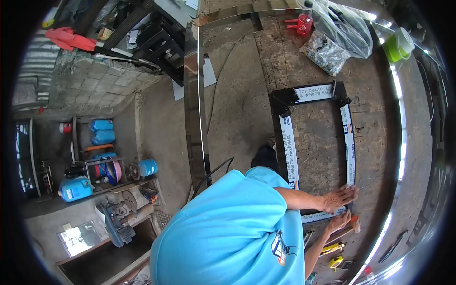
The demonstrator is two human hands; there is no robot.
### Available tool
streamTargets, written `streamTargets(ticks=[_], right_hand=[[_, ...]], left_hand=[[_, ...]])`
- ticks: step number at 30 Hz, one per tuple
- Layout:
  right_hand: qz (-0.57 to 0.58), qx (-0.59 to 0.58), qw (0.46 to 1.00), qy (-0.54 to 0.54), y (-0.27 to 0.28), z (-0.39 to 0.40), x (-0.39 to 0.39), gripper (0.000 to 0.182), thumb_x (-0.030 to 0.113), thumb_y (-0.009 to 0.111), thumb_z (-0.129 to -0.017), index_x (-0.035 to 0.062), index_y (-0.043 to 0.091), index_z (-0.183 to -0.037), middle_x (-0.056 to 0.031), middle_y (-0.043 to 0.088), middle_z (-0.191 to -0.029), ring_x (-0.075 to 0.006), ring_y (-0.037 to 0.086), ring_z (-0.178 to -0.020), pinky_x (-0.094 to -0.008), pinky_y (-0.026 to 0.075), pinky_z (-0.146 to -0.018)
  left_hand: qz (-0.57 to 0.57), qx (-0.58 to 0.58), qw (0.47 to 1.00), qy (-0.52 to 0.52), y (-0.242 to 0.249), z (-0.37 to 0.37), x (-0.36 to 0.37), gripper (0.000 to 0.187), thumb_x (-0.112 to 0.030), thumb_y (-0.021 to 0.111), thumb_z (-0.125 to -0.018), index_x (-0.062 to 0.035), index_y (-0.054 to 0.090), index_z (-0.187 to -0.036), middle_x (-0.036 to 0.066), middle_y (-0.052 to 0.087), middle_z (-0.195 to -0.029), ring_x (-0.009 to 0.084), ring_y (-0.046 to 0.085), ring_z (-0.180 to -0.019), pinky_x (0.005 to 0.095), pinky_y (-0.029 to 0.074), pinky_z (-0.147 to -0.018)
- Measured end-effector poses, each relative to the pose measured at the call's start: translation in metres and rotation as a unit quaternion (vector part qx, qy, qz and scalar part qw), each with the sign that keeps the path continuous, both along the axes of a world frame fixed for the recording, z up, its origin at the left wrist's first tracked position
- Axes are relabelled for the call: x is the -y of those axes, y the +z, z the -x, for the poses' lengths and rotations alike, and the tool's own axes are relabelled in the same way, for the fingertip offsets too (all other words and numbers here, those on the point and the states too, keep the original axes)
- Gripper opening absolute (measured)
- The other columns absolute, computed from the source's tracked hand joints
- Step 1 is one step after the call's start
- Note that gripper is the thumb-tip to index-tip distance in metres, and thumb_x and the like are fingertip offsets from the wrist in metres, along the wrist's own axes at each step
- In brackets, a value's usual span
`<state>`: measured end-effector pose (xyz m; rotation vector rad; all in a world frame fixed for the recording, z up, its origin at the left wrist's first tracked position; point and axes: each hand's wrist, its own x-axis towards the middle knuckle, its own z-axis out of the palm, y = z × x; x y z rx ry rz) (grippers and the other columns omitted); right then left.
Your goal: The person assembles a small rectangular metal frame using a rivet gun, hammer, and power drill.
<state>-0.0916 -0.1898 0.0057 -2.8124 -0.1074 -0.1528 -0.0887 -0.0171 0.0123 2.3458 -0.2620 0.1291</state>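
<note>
A dark rectangular aluminum window frame (281,159), with white printed protective tape on its rails, lies flat on the worn wooden table. My left hand (340,198) rests over the frame's near right corner, fingers stretched out across the side rail. Just below it, my right hand (339,221) grips the outer edge of the bottom rail near that same corner, its fingertips partly hidden. Beside the right hand lies a mallet with an orange head (355,223) and a wooden handle. Dark pieces stick out at the frame's far corners.
Near the right forearm lie a yellow tape measure (336,262) and a yellow-handled tool (332,248). Farther up are a bag of small hardware (326,53), a red bottle (304,23) and a green bucket (399,45). A long shiny metal bar (199,99) runs along the table's left side.
</note>
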Motion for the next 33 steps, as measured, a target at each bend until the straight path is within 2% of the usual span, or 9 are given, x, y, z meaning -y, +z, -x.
streamTargets(ticks=[2,4,6,10,11,12,14,17,33], right_hand=[[-0.031,-0.014,0.999,0.005,0.008,0.001,-0.003,0.035,0.007,0.054,-0.088,-0.0058,0.056,-0.120,-0.0218,0.056,-0.117,-0.0382,0.056,-0.106,-0.0435,0.045,-0.090],[-0.062,-0.052,0.996,-0.040,0.012,0.000,-0.005,0.035,0.006,0.054,-0.087,-0.0046,0.055,-0.120,-0.0214,0.057,-0.116,-0.0380,0.055,-0.108,-0.0437,0.043,-0.093],[0.078,-0.038,0.996,-0.005,0.006,-0.007,0.001,0.036,0.003,0.054,-0.085,-0.0043,0.055,-0.120,-0.0207,0.058,-0.115,-0.0365,0.055,-0.108,-0.0436,0.043,-0.094],[0.009,-0.023,0.999,0.027,-0.030,-0.013,0.008,0.032,0.005,0.059,-0.081,-0.0005,0.059,-0.112,-0.0116,0.065,-0.099,-0.0248,0.063,-0.094,-0.0350,0.049,-0.086],[-0.042,-0.062,0.997,-0.006,0.051,-0.012,-0.036,0.027,0.007,0.056,-0.082,0.0006,0.060,-0.109,-0.0124,0.065,-0.094,-0.0248,0.063,-0.092,-0.0346,0.051,-0.080],[-0.064,0.000,0.998,-0.001,0.054,-0.011,-0.040,0.024,0.005,0.052,-0.083,0.0022,0.062,-0.105,-0.0131,0.064,-0.094,-0.0263,0.062,-0.096,-0.0365,0.051,-0.079],[-0.015,0.014,0.997,-0.074,0.025,-0.003,-0.029,0.033,0.003,0.049,-0.083,0.0027,0.061,-0.114,-0.0181,0.063,-0.091,-0.0332,0.061,-0.090,-0.0428,0.048,-0.079],[-0.158,0.016,0.977,-0.142,0.026,0.001,-0.030,0.057,-0.005,0.056,-0.077,0.0030,0.045,-0.133,-0.0176,0.058,-0.094,-0.0355,0.055,-0.096,-0.0435,0.045,-0.085],[-0.118,0.012,0.982,-0.147,0.025,-0.009,-0.031,0.060,-0.006,0.052,-0.081,-0.0017,0.036,-0.139,-0.0202,0.061,-0.090,-0.0354,0.056,-0.089,-0.0430,0.046,-0.080]], left_hand=[[-0.023,0.236,0.971,-0.011,-0.001,-0.012,0.009,0.137,-0.051,0.082,-0.047,0.0053,0.007,-0.146,0.024,0.005,-0.155,0.0367,0.001,-0.145,0.0490,0.001,-0.119],[-0.189,-0.050,0.964,-0.180,0.000,-0.029,0.016,0.137,-0.057,0.082,-0.035,-0.0017,0.023,-0.146,0.019,0.015,-0.154,0.0348,0.007,-0.145,0.0484,0.002,-0.119],[-0.139,-0.011,0.978,-0.153,-0.011,-0.024,0.012,0.134,-0.057,0.082,-0.031,-0.0020,0.031,-0.142,0.020,0.023,-0.152,0.0360,0.013,-0.143,0.0496,0.005,-0.118],[-0.002,0.088,0.990,-0.114,-0.012,-0.021,-0.006,0.104,-0.046,0.082,-0.044,-0.0063,0.042,-0.131,0.015,0.039,-0.141,0.0356,0.030,-0.136,0.0493,0.024,-0.112],[0.032,0.044,0.987,-0.149,0.019,-0.025,-0.020,0.098,-0.044,0.082,-0.046,-0.0067,0.044,-0.129,0.014,0.042,-0.137,0.0341,0.034,-0.133,0.0481,0.029,-0.108],[0.016,0.008,0.987,-0.158,0.014,-0.030,-0.013,0.095,-0.043,0.081,-0.047,-0.0062,0.045,-0.127,0.014,0.044,-0.135,0.0336,0.036,-0.132,0.0476,0.030,-0.107],[-0.016,-0.006,0.984,-0.177,0.007,-0.030,-0.013,0.112,-0.058,0.078,-0.049,-0.0043,0.037,-0.138,0.017,0.032,-0.147,0.0352,0.023,-0.140,0.0521,0.018,-0.112],[-0.147,-0.064,0.964,-0.211,0.004,-0.030,-0.008,0.129,-0.066,0.078,-0.048,-0.0061,0.022,-0.147,0.014,0.016,-0.155,0.0327,0.006,-0.145,0.0521,0.006,-0.116],[-0.191,-0.084,0.943,-0.258,0.010,-0.035,-0.015,0.139,-0.067,0.080,-0.043,-0.0078,0.012,-0.149,0.014,0.009,-0.156,0.0349,0.003,-0.144,0.0526,0.006,-0.116]])
